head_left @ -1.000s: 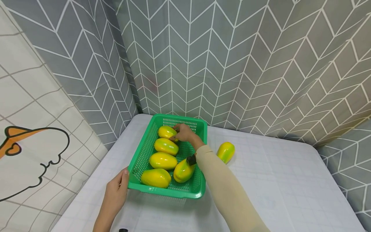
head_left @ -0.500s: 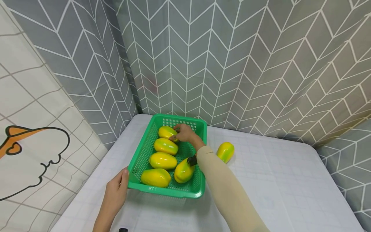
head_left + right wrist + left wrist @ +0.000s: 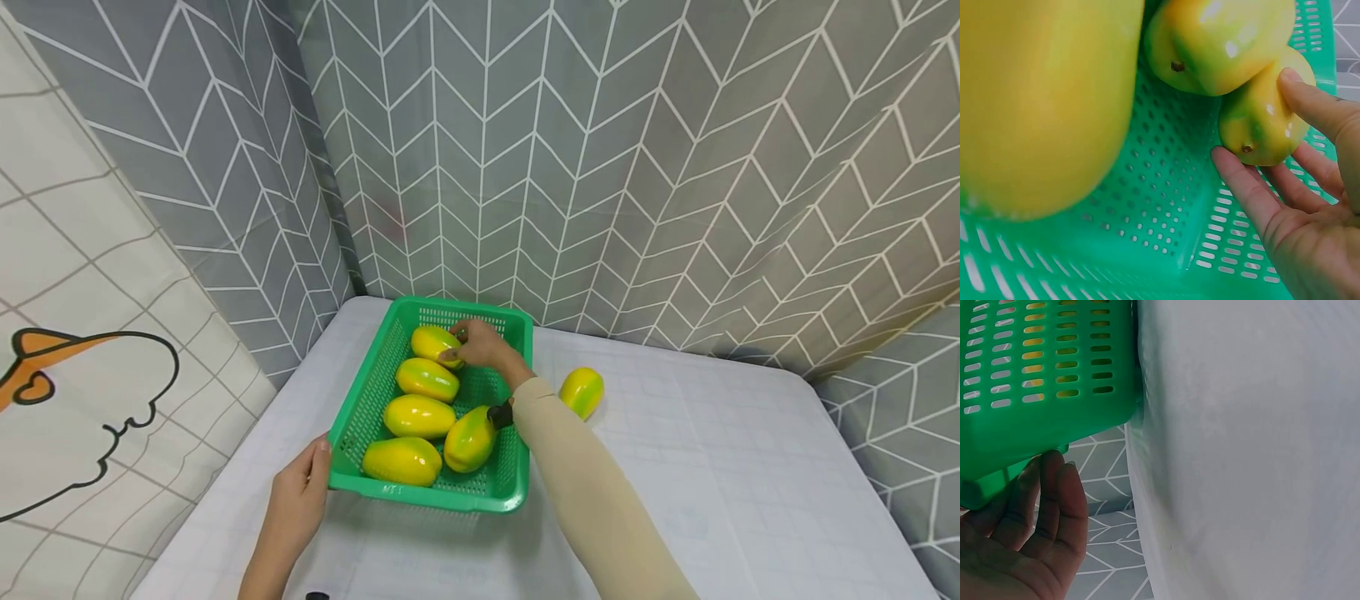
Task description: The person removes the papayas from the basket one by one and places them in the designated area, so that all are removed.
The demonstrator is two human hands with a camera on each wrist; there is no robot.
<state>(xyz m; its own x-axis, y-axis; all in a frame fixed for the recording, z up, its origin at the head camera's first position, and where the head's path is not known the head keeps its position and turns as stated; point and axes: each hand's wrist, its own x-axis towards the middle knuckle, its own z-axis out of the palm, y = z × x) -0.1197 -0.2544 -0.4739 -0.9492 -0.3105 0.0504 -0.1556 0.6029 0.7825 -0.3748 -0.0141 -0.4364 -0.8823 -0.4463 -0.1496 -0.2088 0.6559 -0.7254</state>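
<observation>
A green plastic basket (image 3: 431, 497) with perforated walls holds several yellow-green papayas. My left hand (image 3: 296, 493) grips its rim at the near left corner; in the left wrist view the fingers (image 3: 1072, 494) curl under the rim. My right hand (image 3: 480, 343) reaches inside and holds the farthest papaya (image 3: 431, 343), thumb on one side and fingers on the other, as the right wrist view shows (image 3: 1266, 119). Two papayas (image 3: 426, 379) (image 3: 418, 416) and a near one (image 3: 402, 461) lie in a column. Another papaya (image 3: 468, 442) lies on the right, by my wrist strap.
One papaya (image 3: 582, 392) lies on the white-covered table (image 3: 720, 467), right of the basket and partly behind my forearm. A grey patterned curtain (image 3: 540, 167) stands directly behind the table. A white printed sheet (image 3: 90, 250) hangs on the left.
The farthest papaya has shifted very slightly right with my right hand on it. The right-hand papaya in the basket has rolled slightly left. My left hand keeps its grip on the rim.
</observation>
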